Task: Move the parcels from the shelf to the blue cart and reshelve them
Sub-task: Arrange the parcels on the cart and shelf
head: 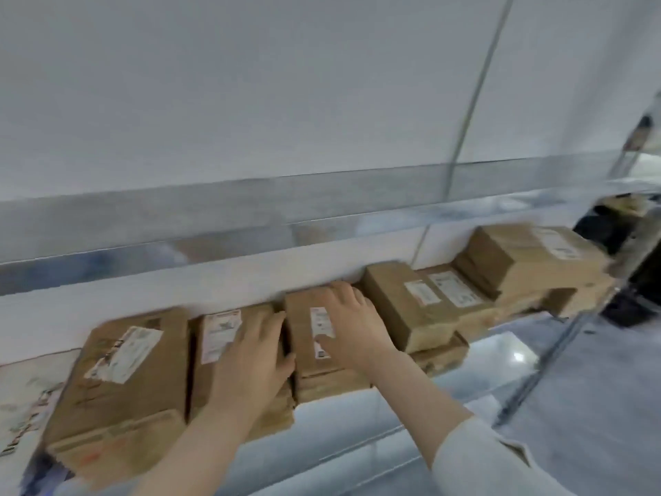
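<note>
Shelf stage, as I judge it: my right hand [352,327] lies flat, fingers straight, on the middle parcel [302,338] near the shelf [483,359] front edge, my left hand [250,356] hooks fingers into the gap beside it, grip untellable; next, clamp both sides and lift clear.

A plain white wall [250,84] fills the back. A shiny metal shelf [214,216] runs across it, and a thin metal post [475,87] goes up. The floor [590,406] on the right is grey.
</note>
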The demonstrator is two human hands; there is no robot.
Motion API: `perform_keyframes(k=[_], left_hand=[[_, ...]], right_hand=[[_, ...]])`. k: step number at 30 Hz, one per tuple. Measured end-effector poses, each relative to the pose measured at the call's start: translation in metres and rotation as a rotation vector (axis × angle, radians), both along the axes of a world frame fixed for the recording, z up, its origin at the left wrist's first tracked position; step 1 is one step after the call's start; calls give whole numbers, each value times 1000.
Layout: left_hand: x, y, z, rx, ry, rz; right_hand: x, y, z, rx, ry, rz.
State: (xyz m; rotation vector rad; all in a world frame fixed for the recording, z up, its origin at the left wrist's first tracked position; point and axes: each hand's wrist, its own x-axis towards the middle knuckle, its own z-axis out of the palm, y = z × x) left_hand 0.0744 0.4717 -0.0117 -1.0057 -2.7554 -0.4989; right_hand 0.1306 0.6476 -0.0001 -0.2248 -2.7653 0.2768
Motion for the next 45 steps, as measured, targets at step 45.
perform_keyframes(k=[45], left_hand=[[64, 545, -43, 74, -235, -257]], right_hand=[[186, 608, -51, -261, -30, -460]])
